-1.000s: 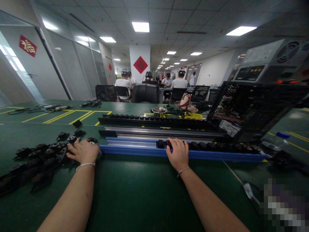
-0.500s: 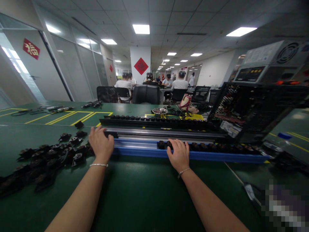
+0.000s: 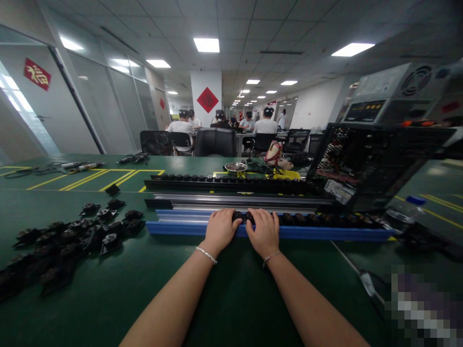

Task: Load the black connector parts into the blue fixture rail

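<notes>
A long blue rail [image 3: 184, 230] lies across the green table in front of me, its right part filled with a row of small black parts with rounded tops [image 3: 300, 219]. My left hand [image 3: 220, 231] curls over the rail, thumb and fingers around a small black part [image 3: 237, 215] near the row's left end. Right beside it, my right hand [image 3: 264, 232] grips another black part in the same row, fingers over the far side. The fingertips of both hands are partly hidden behind the rail and parts.
Loose black parts [image 3: 72, 238] are heaped at left. Behind the blue rail lie silver and black rails [image 3: 246, 198] and a filled black rail [image 3: 173, 183]. A metal bowl [image 3: 236, 167], an open computer case [image 3: 376, 164] and a bottle [image 3: 405, 212] stand beyond. People sit at the back.
My left hand has moved right along the blue rail, from its left end to the row of black parts beside my right hand. The right hand stays nearly in place.
</notes>
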Demonstrator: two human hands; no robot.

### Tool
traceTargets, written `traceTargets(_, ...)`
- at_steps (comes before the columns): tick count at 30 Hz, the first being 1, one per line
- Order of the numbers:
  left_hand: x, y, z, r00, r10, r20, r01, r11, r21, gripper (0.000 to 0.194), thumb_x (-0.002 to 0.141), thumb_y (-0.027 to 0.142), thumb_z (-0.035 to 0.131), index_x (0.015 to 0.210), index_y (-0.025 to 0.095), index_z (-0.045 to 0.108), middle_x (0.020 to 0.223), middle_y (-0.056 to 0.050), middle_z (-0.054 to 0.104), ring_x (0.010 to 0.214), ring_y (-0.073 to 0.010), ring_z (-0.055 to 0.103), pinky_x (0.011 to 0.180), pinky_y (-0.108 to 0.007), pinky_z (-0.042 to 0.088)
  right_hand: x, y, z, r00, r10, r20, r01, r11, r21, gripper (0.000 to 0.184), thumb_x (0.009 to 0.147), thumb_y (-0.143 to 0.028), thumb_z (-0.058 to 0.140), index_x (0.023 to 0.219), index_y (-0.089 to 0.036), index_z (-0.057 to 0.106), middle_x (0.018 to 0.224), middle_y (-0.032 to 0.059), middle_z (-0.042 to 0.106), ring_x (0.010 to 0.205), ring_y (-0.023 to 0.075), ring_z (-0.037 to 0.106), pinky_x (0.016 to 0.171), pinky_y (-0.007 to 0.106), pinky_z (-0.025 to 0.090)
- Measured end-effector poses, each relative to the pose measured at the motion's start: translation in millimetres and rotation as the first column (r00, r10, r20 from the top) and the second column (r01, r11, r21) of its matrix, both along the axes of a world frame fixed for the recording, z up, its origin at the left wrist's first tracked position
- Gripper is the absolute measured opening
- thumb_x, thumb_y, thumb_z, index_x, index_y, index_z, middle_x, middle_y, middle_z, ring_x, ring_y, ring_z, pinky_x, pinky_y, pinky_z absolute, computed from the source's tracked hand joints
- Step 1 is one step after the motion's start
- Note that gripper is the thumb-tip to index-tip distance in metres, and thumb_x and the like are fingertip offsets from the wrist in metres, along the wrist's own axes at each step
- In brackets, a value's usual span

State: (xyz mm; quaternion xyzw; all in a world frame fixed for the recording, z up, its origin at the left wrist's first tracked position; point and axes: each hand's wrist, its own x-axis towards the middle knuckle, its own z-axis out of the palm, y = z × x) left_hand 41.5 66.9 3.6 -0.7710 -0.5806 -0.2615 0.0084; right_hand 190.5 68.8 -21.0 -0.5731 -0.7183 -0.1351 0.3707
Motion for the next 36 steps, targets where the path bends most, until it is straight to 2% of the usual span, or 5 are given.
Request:
traceTargets(3,4,4,2.1,0.998,0.050,0.036,-0.049,0.999,-0.017,0.035,0.084,0.044,0.051,0.110,0.022,0.058,0.111,-0.008,0.066,0.108,-0.0251,0.056,0.094,-0.042,0.036,0,0,0.5,1.000,0.005,-0.005,-0.005,1.000,-0.002,0.032,0.084,-0.029,0.046,0.112,-0.021,0.059,0.112,0.0071,0.063,0.111,0.0231,0.049,0.107,0.045,0.017)
traceTargets(8,3,5,0.6,0.998,0.052,0.047,-0.051,0.999,-0.016,0.030,0.083,0.045,0.053,0.102,0.024,0.060,0.108,-0.007,0.067,0.106,-0.0250,0.057,0.092,-0.043,0.035,0,-1,1.7,1.000,0.005,-0.009,-0.005,1.000,-0.014,0.033,0.084,-0.030,0.046,0.113,-0.021,0.059,0.113,0.0068,0.063,0.111,0.0230,0.049,0.107,0.045,0.017)
traceTargets(21,-7,6,6.7,0.997,0.070,0.018,-0.066,0.987,-0.145,0.030,0.085,0.043,0.050,0.109,0.024,0.057,0.115,-0.006,0.065,0.112,-0.0219,0.053,0.103,-0.045,0.026,0,-1,1.7,1.000,0.012,-0.020,-0.013,0.999,-0.035,0.033,0.084,-0.028,0.048,0.113,-0.021,0.059,0.114,0.0062,0.063,0.112,0.0227,0.049,0.108,0.045,0.016)
traceTargets(36,-24,8,10.2,0.997,0.072,0.025,-0.065,0.979,-0.196,0.035,0.085,0.043,0.051,0.113,0.024,0.057,0.120,-0.006,0.063,0.116,-0.0223,0.051,0.105,-0.045,0.023,-1,-3,4.4,1.000,0.002,-0.014,-0.003,0.999,-0.049,0.033,0.084,-0.028,0.048,0.114,-0.021,0.059,0.115,0.0060,0.063,0.113,0.0222,0.049,0.108,0.044,0.016)
